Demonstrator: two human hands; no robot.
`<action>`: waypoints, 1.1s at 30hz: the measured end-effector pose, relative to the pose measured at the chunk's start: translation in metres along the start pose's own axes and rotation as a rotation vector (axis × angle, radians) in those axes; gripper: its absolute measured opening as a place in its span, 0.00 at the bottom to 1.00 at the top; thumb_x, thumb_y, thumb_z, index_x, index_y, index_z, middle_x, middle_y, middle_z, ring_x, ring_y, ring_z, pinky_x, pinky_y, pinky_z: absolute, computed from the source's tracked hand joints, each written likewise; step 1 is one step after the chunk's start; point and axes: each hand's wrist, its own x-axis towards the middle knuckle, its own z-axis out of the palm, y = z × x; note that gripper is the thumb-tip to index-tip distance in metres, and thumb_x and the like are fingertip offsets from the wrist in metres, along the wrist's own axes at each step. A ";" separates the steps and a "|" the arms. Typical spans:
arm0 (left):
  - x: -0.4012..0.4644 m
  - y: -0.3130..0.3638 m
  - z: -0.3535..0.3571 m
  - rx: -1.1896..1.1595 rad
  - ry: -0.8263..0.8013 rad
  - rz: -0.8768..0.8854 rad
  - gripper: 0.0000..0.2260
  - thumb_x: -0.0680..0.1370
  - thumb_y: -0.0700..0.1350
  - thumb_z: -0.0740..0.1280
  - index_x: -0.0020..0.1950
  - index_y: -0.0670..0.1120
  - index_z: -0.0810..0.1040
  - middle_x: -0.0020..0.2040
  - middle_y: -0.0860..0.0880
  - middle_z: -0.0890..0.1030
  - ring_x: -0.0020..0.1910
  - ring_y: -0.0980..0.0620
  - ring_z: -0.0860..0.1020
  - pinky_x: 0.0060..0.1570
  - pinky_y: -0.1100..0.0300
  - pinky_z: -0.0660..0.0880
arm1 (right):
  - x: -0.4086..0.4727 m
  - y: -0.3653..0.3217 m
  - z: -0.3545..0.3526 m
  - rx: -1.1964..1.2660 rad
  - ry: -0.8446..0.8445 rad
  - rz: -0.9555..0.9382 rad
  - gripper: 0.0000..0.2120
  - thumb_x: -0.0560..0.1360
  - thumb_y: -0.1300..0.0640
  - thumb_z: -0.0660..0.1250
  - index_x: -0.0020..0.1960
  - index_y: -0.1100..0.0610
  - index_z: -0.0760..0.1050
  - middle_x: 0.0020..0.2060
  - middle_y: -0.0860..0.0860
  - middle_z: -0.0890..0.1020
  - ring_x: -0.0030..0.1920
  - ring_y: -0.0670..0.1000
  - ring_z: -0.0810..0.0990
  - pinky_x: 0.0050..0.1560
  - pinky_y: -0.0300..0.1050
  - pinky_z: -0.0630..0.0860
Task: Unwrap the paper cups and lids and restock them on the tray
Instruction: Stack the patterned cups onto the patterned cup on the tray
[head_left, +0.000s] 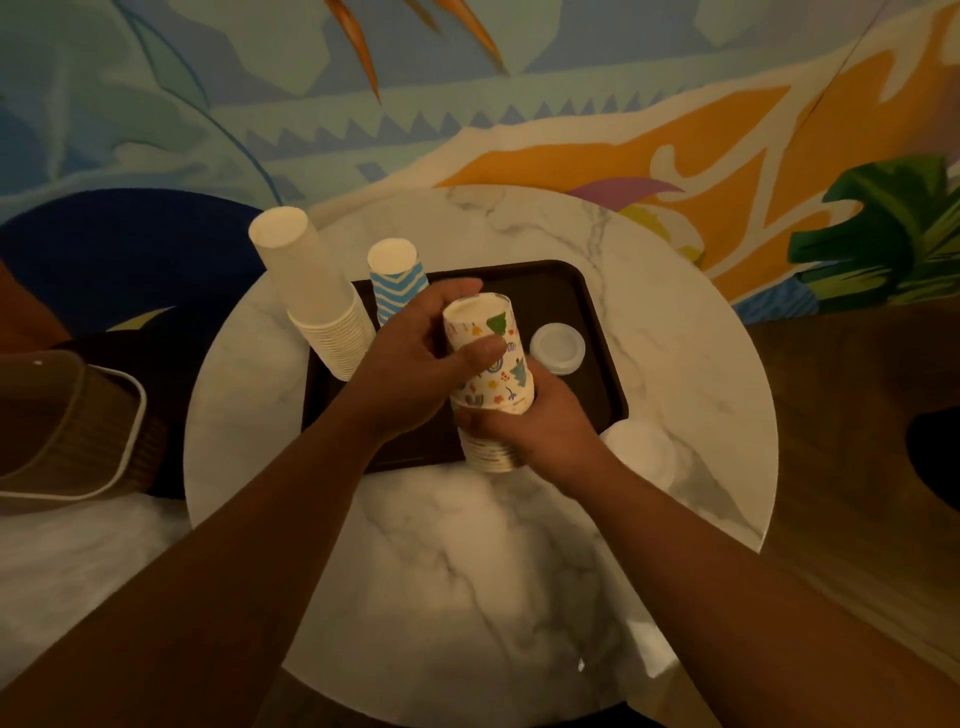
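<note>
**Over the tray, both hands on the printed cups**

Above the dark tray (582, 291), the left hand (415, 358) curls around the top of a stack of printed cups (491, 364), thumb pressed on its side. The right hand (535, 426) grips the stack's lower end. One white lid (557, 347) lies on the tray.

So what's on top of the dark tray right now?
On the dark tray: white cup stack, blue zigzag cups, a white lid. Hands hide its front middle.
</note>
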 end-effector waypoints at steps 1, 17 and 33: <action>0.002 0.006 -0.001 -0.002 0.017 0.012 0.21 0.71 0.47 0.70 0.63 0.53 0.71 0.57 0.52 0.79 0.56 0.56 0.80 0.52 0.57 0.79 | 0.003 -0.009 -0.001 -0.016 0.010 -0.019 0.25 0.62 0.51 0.81 0.56 0.43 0.75 0.49 0.45 0.84 0.50 0.44 0.83 0.54 0.46 0.80; 0.070 0.017 0.016 0.278 0.538 0.057 0.29 0.72 0.52 0.73 0.71 0.49 0.68 0.64 0.51 0.76 0.62 0.54 0.75 0.61 0.53 0.75 | 0.057 -0.013 -0.100 -0.275 0.218 0.122 0.29 0.62 0.45 0.79 0.58 0.48 0.71 0.52 0.47 0.80 0.52 0.49 0.79 0.49 0.47 0.78; 0.088 -0.034 0.056 0.511 0.580 -0.062 0.28 0.76 0.53 0.69 0.73 0.48 0.65 0.71 0.48 0.70 0.69 0.50 0.69 0.64 0.56 0.70 | 0.089 0.008 -0.135 -0.226 0.009 0.118 0.32 0.62 0.42 0.79 0.61 0.50 0.73 0.53 0.46 0.82 0.52 0.48 0.81 0.55 0.51 0.80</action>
